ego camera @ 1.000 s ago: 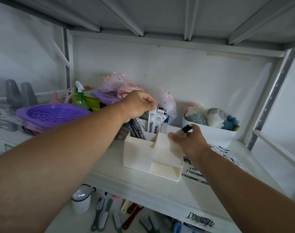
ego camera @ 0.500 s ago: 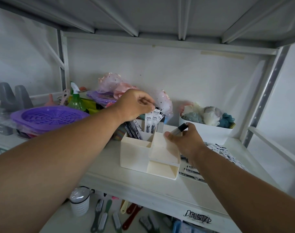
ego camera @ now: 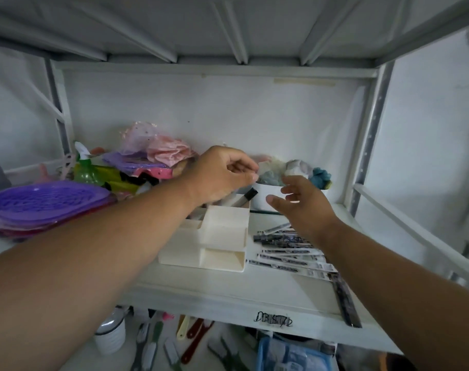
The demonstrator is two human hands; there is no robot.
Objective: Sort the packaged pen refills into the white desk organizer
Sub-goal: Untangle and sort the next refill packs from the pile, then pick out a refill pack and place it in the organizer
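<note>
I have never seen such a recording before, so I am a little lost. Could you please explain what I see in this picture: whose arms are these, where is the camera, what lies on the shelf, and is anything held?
There is no machine: a person wears a camera on the head, looking down at their own arms. The left hand hovers with curled fingers above the white organizer; whether it holds anything I cannot tell. The right hand is open and empty. A marker stands in the organizer. Packaged refills lie on the shelf right of it.
</note>
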